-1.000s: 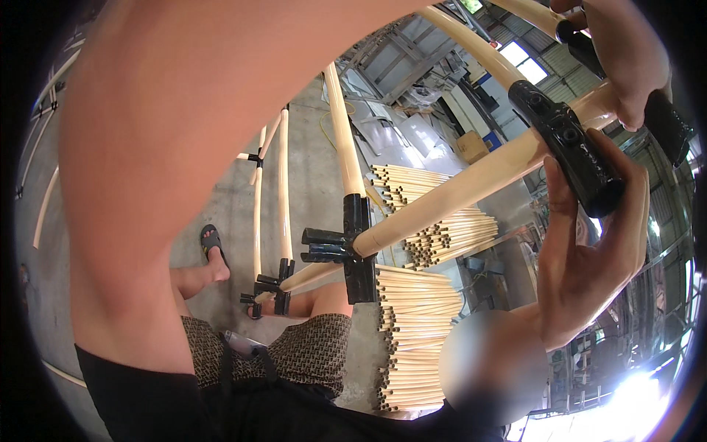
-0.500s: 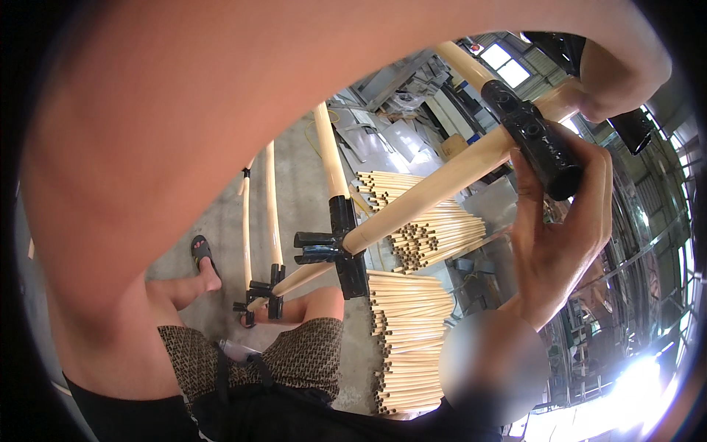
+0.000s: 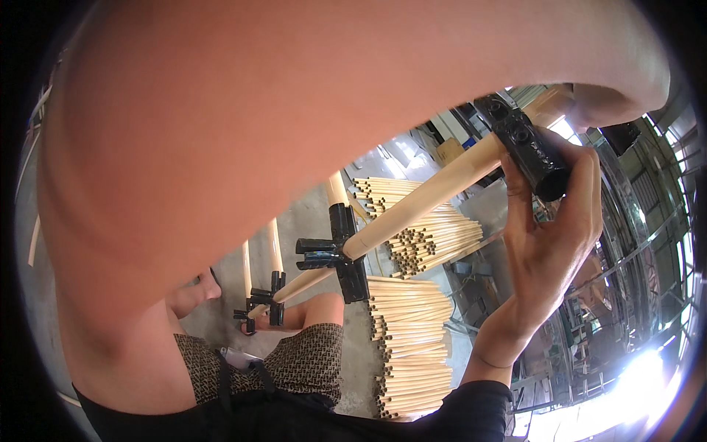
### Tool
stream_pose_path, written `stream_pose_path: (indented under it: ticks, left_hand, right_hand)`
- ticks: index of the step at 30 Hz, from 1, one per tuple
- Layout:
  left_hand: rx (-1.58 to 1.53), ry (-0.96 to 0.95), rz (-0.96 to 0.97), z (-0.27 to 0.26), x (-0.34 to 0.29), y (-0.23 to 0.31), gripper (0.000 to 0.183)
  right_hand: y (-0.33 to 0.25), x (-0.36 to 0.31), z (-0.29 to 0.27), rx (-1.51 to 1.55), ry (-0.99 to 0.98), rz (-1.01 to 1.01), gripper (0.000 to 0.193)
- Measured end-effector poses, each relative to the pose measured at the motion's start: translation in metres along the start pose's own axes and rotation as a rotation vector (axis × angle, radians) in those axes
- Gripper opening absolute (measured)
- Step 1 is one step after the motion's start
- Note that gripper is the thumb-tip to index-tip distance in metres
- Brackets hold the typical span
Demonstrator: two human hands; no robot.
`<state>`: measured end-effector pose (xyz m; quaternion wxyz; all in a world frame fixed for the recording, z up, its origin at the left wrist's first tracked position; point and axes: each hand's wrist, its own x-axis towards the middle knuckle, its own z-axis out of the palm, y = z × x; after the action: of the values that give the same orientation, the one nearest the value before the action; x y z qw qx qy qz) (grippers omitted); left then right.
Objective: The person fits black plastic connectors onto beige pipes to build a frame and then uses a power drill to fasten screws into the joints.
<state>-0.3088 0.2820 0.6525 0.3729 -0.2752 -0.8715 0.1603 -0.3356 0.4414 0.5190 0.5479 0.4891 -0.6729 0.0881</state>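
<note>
A pale tan pipe (image 3: 427, 191) slants up to the right through a black pipe joint. My right hand (image 3: 552, 228) grips that upper joint (image 3: 539, 162) between thumb and fingers. My left arm crosses the top of the view, and my left hand (image 3: 615, 104) is curled beyond the upper joint. Its fingers are partly hidden, around another black joint (image 3: 623, 135) of which only one end shows. Lower down, the same pipe meets a black joint with open clips (image 3: 342, 253). Smaller black joints (image 3: 277, 298) and upright pipes (image 3: 275, 247) stand farther off.
Two stacks of cut tan pipes, an upper (image 3: 434, 225) and a lower stack (image 3: 412, 346), lie right of the frame. My legs are beside the frame's lower joints, on a grey concrete floor (image 3: 305, 214). Metal racks (image 3: 626, 258) stand at the right.
My left arm has come lower and covers more of the upright pipes. The upper joint has shifted slightly left, with my right hand still on it.
</note>
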Motion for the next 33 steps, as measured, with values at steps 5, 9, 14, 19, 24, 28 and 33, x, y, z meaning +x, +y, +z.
stream_pose_path:
  ticks: [5, 9, 14, 19, 24, 28, 33]
  left_hand:
    - [-0.020, -0.018, -0.017, 0.002, -0.010, -0.001, 0.027]
    - [0.015, -0.056, -0.038, -0.004, -0.022, 0.008, 0.027]
    - [0.018, -0.053, -0.030, -0.008, -0.026, 0.007, 0.027]
    - [-0.004, -0.068, -0.027, -0.004, -0.026, 0.008, 0.027]
    - [0.041, -0.100, -0.055, -0.043, -0.035, 0.006, 0.027]
    - [-0.022, -0.102, -0.019, -0.014, -0.025, 0.007, 0.027]
    - [-0.080, -0.147, -0.006, -0.018, -0.022, 0.003, 0.027]
  right_hand:
    - [-0.004, -0.001, 0.002, 0.041, -0.024, 0.024, 0.028]
    - [-0.011, 0.005, -0.002, 0.058, -0.042, 0.047, 0.027]
    - [-0.001, -0.001, 0.001, 0.073, -0.030, 0.006, 0.029]
    - [0.003, -0.009, 0.007, 0.100, -0.047, 0.052, 0.030]
    - [-0.006, -0.002, 0.000, 0.141, 0.044, 0.025, 0.034]
    - [0.019, -0.020, 0.008, 0.137, -0.002, 0.062, 0.034]
    - [0.019, -0.018, 0.009, 0.196, 0.013, 0.075, 0.034]
